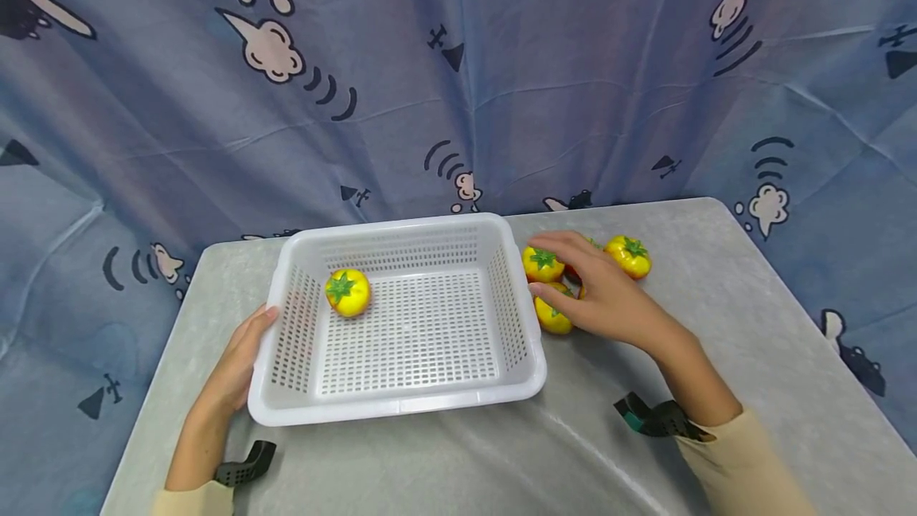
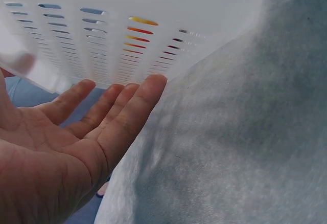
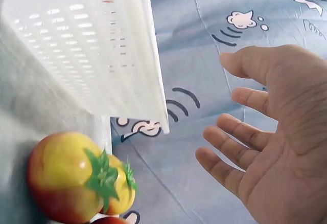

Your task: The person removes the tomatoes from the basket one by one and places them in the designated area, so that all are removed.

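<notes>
A white perforated plastic basket (image 1: 408, 404) stands on the table with one yellow-red tomato-like fruit with a green star-shaped top (image 1: 349, 293) inside, near its left end. My left hand (image 1: 239, 357) holds the basket's left side, thumb at the rim; in the left wrist view its fingers (image 2: 135, 111) lie against the outer wall. My right hand (image 1: 605, 293) is above a group of similar fruits beside the basket's right wall, thumb and fingers apart and holding nothing. Two fruits, a front one (image 1: 555, 310) and a rear one (image 1: 542, 265), show left of it. The hand partly hides others.
Another yellow fruit (image 1: 628, 256) lies beyond my right hand. The grey-covered table (image 1: 752, 357) extends to the right and in front of the basket. A blue patterned curtain (image 1: 401, 86) hangs behind the table.
</notes>
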Motion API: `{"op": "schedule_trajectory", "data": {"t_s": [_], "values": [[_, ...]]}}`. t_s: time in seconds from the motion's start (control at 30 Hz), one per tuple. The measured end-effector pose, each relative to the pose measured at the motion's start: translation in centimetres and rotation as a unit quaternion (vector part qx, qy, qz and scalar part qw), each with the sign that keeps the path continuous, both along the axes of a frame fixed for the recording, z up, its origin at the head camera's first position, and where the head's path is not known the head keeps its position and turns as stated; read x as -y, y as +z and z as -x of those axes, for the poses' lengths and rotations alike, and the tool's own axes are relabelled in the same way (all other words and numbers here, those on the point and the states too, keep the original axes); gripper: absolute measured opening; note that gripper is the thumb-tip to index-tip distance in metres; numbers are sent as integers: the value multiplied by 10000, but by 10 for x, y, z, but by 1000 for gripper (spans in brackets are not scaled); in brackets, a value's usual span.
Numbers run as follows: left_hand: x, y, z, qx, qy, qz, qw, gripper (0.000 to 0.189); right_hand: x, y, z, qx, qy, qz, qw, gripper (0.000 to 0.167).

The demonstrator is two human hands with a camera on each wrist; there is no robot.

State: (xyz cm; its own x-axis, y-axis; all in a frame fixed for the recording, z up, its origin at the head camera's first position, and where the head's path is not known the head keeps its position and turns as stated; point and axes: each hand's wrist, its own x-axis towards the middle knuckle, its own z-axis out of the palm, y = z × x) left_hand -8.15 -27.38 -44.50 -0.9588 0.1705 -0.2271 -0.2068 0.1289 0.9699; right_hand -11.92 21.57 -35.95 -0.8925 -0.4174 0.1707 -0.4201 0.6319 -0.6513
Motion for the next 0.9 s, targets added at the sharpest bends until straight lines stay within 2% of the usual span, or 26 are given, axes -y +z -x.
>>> {"op": "schedule_trajectory", "data": {"t_s": [0.13, 0.53, 0.9], "values": [[0, 0, 0, -24, 12, -11, 10000, 72, 8, 6, 4, -2, 118, -110, 9999, 60], [1, 0, -1, -23, 24, 2, 10000, 73, 37, 22, 16, 479, 444, -410, 9970, 64], [0, 0, 0, -26, 11, 81, 10000, 72, 65, 29, 28, 337, 1009, -388, 9936, 60]]}}
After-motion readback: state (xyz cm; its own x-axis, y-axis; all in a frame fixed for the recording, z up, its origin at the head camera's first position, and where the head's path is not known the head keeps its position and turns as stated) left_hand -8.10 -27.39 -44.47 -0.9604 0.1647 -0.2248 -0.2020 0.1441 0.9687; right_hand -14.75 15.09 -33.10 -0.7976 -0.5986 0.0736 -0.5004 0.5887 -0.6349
